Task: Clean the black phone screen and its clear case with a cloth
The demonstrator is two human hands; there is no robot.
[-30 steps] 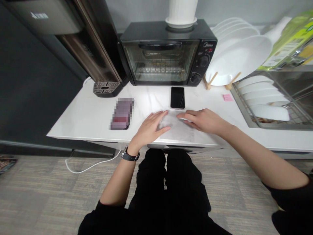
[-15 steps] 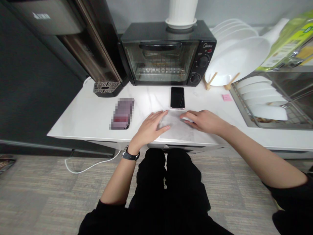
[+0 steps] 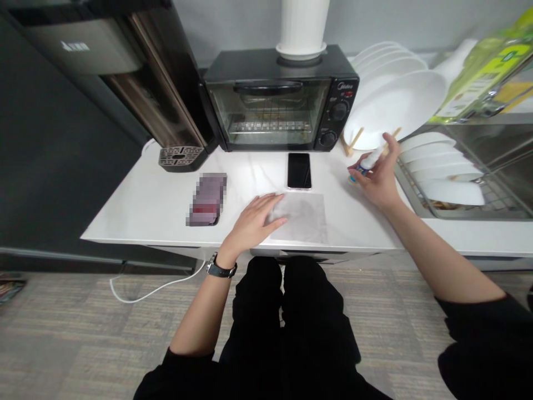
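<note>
Fingers of the left hand (image 3: pixel 252 221) lie flat and spread on the left edge of a thin translucent sheet (image 3: pixel 302 216), pressing it to the white worktop (image 3: pixel 154 205); they grip nothing. The sheet lies flat near the front edge of the worktop, just in front of a black phone (image 3: pixel 298 170) that lies face up. The right hand (image 3: pixel 377 176) is raised off the surface to the right of the sheet and well apart from it, its fingers closed around a small white bottle with a blue end (image 3: pixel 364 164), tilted with the blue end lower and toward the left. Behind the phone stands a black toaster oven (image 3: pixel 275 105) with a white ribbed vessel (image 3: pixel 302 28) on top. To its right, white plates (image 3: pixel 400 100) lean in a wooden rack, and more white dishes (image 3: pixel 449 166) sit in a wire rack over the steel sink. A blurred-out flat item (image 3: pixel 207 199) lies on the worktop left of the left hand, with a dark water dispenser (image 3: pixel 166 105) behind it. A dark watch (image 3: pixel 219 269) is on the left wrist, and a white cable (image 3: pixel 154 283) trails over the floor below.
</note>
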